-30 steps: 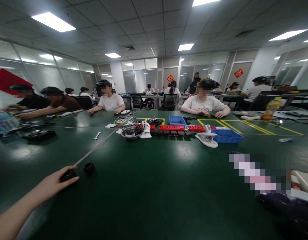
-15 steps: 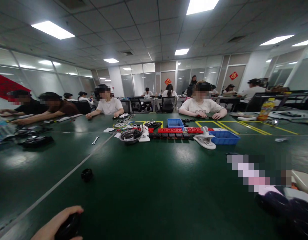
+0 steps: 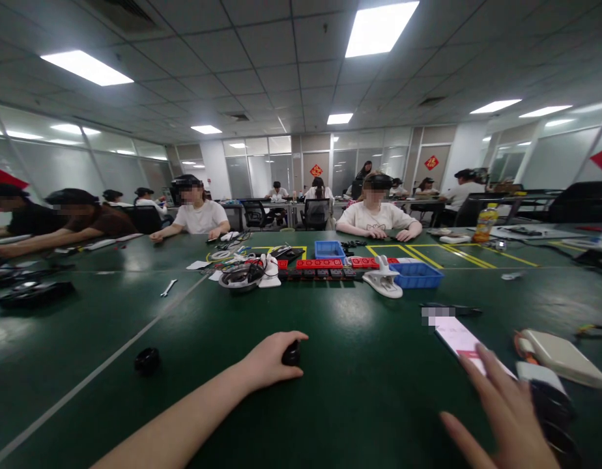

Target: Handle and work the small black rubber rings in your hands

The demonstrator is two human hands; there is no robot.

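Observation:
My left hand (image 3: 269, 360) reaches in over the middle of the green table, its thumb and fingers curled round a small black rounded object (image 3: 292, 354). The hand hides part of that object, and I cannot make out its kind. At the lower right my right hand (image 3: 509, 417) has its fingers spread, with nothing in it. Just beyond those fingers lies a phone (image 3: 460, 340) with a lit pinkish screen; whether they touch it I cannot tell. Dark round parts (image 3: 552, 400) sit beside the right hand, partly covered by it. A black ring-shaped piece (image 3: 147, 360) lies on the left.
Across the table (image 3: 330, 404) stand red-and-black socket strips (image 3: 320, 269), a white clamp-like stand (image 3: 384, 280), a blue bin (image 3: 418, 275) and a bowl of cables (image 3: 240, 277). A wrench (image 3: 169, 288) lies left, a beige case (image 3: 562, 357) right. Several people sit opposite.
My left hand has moved from the lower left to the table's middle, carrying the black object. My right hand has come into view near the phone. The view has shifted somewhat.

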